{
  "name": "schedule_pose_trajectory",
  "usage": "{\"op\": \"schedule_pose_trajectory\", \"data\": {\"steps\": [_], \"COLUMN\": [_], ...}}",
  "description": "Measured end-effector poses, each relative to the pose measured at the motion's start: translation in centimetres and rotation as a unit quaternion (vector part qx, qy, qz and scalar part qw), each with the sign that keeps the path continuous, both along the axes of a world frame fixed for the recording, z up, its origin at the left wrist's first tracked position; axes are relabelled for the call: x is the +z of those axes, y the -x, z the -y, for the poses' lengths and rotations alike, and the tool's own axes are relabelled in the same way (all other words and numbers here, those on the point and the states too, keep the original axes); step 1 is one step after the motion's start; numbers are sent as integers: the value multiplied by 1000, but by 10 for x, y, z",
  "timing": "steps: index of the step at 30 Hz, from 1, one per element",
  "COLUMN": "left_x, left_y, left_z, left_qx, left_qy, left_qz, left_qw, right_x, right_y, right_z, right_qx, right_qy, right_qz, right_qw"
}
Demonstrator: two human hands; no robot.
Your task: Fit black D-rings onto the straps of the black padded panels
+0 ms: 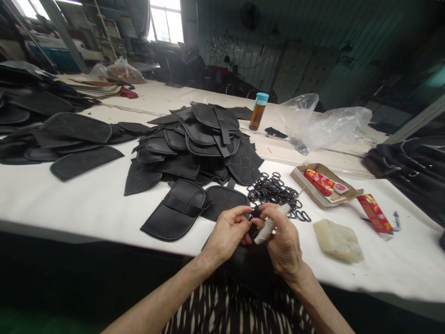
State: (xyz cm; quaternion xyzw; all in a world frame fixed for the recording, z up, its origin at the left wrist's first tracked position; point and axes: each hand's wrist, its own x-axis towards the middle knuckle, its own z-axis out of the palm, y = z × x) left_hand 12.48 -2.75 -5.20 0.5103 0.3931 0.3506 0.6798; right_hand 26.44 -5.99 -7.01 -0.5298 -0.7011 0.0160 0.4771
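Observation:
My left hand (231, 229) is closed, pinching the edge of a small black strap (256, 212) between thumb and fingertips. Close against it on the right, my right hand (287, 241) also has its fingers on the strap. A pale, wrapped, stick-like tool (266, 232) lies in that right hand; its working end is hidden. Below both hands a black leather piece (246, 262) hangs over the table edge and my lap. Just beyond the fingers lies a heap of black oval rings (274, 190). A finished-looking black leather flap (175, 211) with a cross band rests left of my hands.
Black quilted leather pieces (198, 148) form a tall pile behind, with more pieces (76, 127) at left. At right are a cardboard box (313, 197), red packet (375, 213), yellowish block (339, 241) and black bag (410, 162). A bottle (258, 113) and clear plastic (323, 125) stand farther back.

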Motion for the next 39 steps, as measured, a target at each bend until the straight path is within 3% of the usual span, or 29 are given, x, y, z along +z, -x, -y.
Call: {"op": "schedule_pose_trajectory", "data": {"steps": [8,17,26,39], "left_x": [2,3,3,-1], "left_y": [0,-2,-3,-8], "left_z": [-1,-1,0,11], "left_qx": [27,33,44,102], "left_qy": [22,16,-1,-54], "left_qz": [-8,-19,-49,-88], "left_qw": [999,999,998,989], "right_x": [-8,9,13,24], "right_y": [5,9,13,15], "right_z": [19,10,11,13], "right_qx": [-66,-64,-32,-39], "right_qy": [101,179,224,225], "right_qz": [-167,-302,-322,-271], "right_qw": [979,934,919,935]}}
